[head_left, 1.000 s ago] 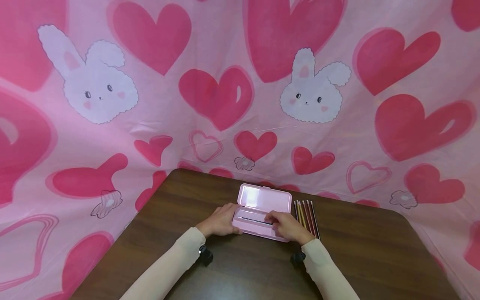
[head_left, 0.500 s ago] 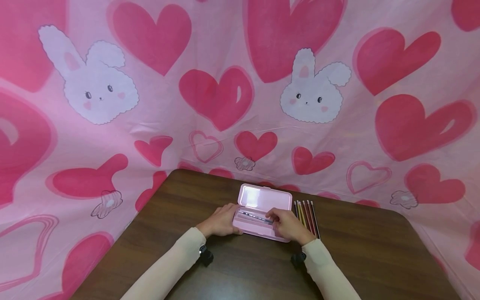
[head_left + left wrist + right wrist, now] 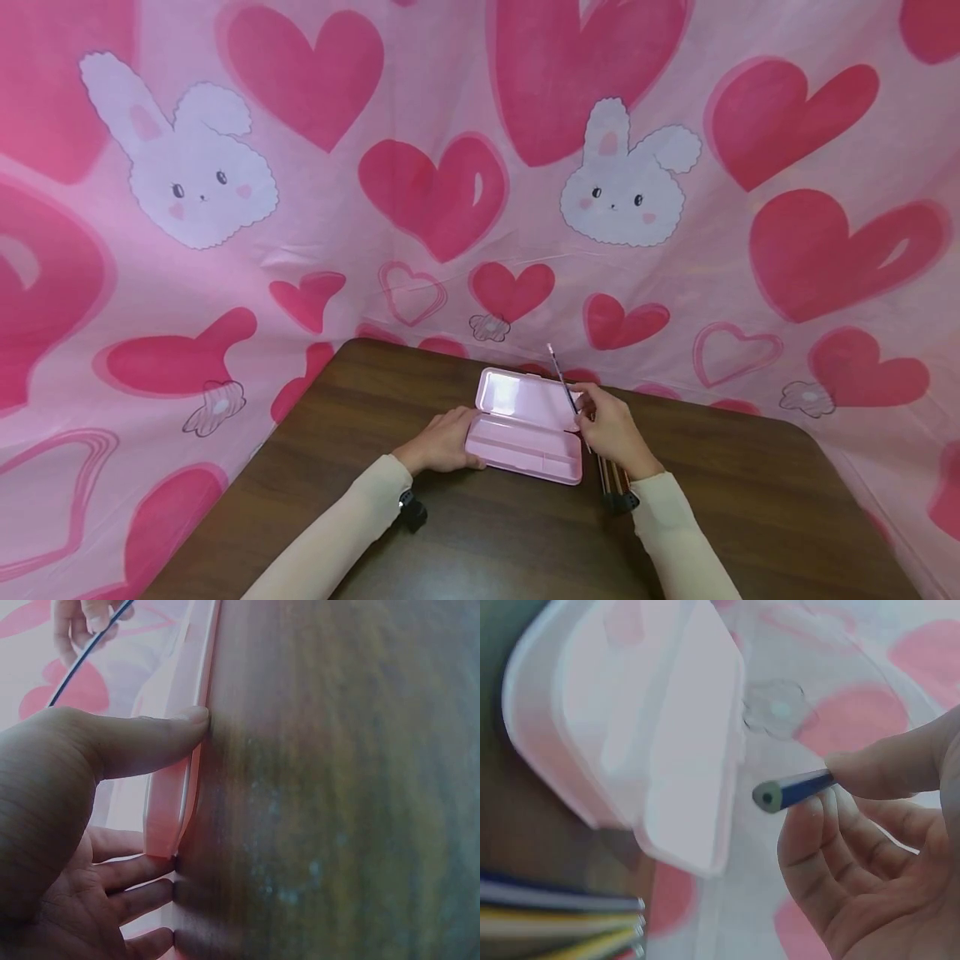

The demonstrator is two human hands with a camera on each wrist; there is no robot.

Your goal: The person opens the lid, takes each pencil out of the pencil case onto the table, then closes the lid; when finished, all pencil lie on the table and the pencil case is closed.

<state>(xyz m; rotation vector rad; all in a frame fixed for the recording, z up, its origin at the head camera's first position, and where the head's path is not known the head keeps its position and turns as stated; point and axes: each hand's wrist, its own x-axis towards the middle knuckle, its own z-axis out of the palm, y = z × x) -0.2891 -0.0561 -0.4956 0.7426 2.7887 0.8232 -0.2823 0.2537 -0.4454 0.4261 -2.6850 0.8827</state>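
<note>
A pink pencil case (image 3: pixel 517 457) lies on the table with its lid (image 3: pixel 525 396) raised at the back; its inside is bare. My left hand (image 3: pixel 442 442) holds the left end, thumb on the front edge and fingers round the corner, as the left wrist view shows of the case (image 3: pixel 166 814). Over the case's right side, my right hand (image 3: pixel 611 429) pinches a dark blue pencil (image 3: pixel 561 375) between thumb and fingertips. The pencil stands steeply tilted in the head view. Its flat unsharpened end (image 3: pixel 769 796) faces the right wrist camera.
Several pencils (image 3: pixel 615 479) lie in a row right of the case, partly hidden under my right hand and wrist. The brown wooden table (image 3: pixel 465 542) ends at the back against a pink cloth (image 3: pixel 420 100) with hearts and rabbits.
My right hand has lifted the pencil out of the case and moved up and to the right, tilting it steeply. My left hand has stayed on the case.
</note>
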